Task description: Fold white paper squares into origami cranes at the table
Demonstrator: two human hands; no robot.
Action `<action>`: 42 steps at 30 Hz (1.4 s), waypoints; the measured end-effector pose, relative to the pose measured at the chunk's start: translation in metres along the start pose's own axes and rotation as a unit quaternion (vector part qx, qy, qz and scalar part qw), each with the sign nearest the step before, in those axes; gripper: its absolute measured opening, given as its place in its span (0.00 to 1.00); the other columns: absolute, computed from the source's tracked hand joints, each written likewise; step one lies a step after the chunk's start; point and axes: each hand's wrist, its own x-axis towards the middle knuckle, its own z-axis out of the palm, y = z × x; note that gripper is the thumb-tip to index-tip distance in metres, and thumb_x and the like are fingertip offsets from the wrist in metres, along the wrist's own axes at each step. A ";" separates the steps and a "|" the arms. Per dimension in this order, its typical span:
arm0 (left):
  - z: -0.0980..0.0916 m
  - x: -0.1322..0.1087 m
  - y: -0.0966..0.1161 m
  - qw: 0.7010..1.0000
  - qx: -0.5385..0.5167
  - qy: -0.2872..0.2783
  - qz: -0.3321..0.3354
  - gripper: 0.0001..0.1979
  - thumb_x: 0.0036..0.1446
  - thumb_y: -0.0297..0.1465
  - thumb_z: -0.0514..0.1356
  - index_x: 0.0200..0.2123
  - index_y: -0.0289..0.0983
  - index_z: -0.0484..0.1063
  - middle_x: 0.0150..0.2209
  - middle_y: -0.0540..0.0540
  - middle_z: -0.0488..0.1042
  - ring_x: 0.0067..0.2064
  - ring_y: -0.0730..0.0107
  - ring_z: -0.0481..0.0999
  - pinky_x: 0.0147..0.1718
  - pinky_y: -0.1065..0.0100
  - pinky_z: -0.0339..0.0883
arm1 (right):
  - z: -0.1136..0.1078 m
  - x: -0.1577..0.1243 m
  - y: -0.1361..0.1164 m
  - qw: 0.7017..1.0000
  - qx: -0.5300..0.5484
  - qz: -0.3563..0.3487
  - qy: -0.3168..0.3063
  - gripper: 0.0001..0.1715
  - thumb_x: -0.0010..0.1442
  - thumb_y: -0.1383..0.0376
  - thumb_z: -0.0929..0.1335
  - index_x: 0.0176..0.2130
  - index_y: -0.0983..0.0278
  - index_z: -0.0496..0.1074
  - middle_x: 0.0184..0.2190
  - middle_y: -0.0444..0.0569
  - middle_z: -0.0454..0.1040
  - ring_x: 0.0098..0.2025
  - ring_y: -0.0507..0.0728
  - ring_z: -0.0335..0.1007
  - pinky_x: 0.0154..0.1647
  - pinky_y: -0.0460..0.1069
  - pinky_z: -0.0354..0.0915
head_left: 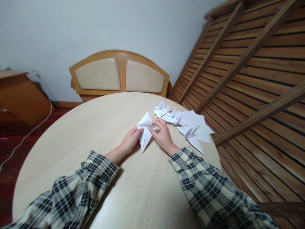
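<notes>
A partly folded piece of white origami paper (145, 140) is held between my two hands over the round table (71, 140). Its lower end narrows to a point toward me, and its upper part fans out into a wider flap. My left hand (130, 139) grips the left edge, thumb on top and the fingers mostly hidden beneath. On the opposite side, my right hand (162, 135) pinches the right corner of the flap between thumb and fingers. Just beyond my right hand stand several folded white paper cranes (164, 109).
Loose white paper sheets (196, 122) lie near the table's right edge, with some cranes resting on them. A slatted wooden panel (250, 79) leans close on the right. Behind the table are a padded headboard (121, 55) and a wall. A wooden desk (19, 95) stands left, beside a white cable (30, 132).
</notes>
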 end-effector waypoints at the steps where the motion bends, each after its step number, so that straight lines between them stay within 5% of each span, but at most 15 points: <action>1: 0.000 0.000 0.001 1.000 0.001 -0.005 -0.002 0.12 0.49 0.37 0.61 0.32 0.33 0.73 0.26 0.49 0.72 0.26 0.72 0.65 0.26 0.70 0.56 | 0.000 0.000 0.000 1.000 -0.003 -0.002 0.000 0.05 0.57 0.67 0.69 0.37 0.60 0.70 0.39 0.48 0.68 0.46 0.58 0.66 0.50 0.56 0.63; 17: -0.004 0.002 -0.005 1.000 0.021 0.014 0.003 0.14 0.47 0.39 0.62 0.28 0.33 0.70 0.23 0.52 0.68 0.24 0.73 0.63 0.24 0.71 0.55 | -0.006 0.002 -0.006 0.990 -0.088 -0.086 -0.068 0.05 0.58 0.71 0.66 0.32 0.61 0.69 0.33 0.47 0.70 0.41 0.57 0.65 0.45 0.53 0.60; 23: -0.004 0.002 -0.007 1.000 0.011 0.023 0.004 0.14 0.48 0.39 0.62 0.29 0.33 0.72 0.24 0.50 0.70 0.25 0.73 0.65 0.25 0.71 0.56 | -0.007 0.001 -0.006 0.980 -0.137 -0.116 -0.080 0.09 0.61 0.69 0.65 0.40 0.60 0.74 0.33 0.47 0.71 0.41 0.57 0.64 0.45 0.53 0.59; 37: 0.002 0.005 -0.002 0.993 -0.116 0.033 -0.016 0.10 0.44 0.32 0.65 0.29 0.31 0.74 0.26 0.47 0.75 0.29 0.70 0.71 0.30 0.70 0.62 | -0.010 -0.003 -0.013 0.961 -0.162 -0.172 -0.144 0.20 0.62 0.71 0.63 0.52 0.58 0.71 0.47 0.47 0.74 0.51 0.58 0.63 0.53 0.56 0.59; 42: 0.004 0.005 0.003 0.981 -0.168 0.083 -0.051 0.03 0.40 0.27 0.60 0.23 0.33 0.70 0.21 0.50 0.71 0.23 0.73 0.67 0.24 0.71 0.59 | -0.012 -0.003 -0.014 0.953 -0.186 -0.178 -0.162 0.24 0.61 0.71 0.63 0.55 0.59 0.69 0.52 0.48 0.71 0.55 0.60 0.60 0.56 0.58 0.57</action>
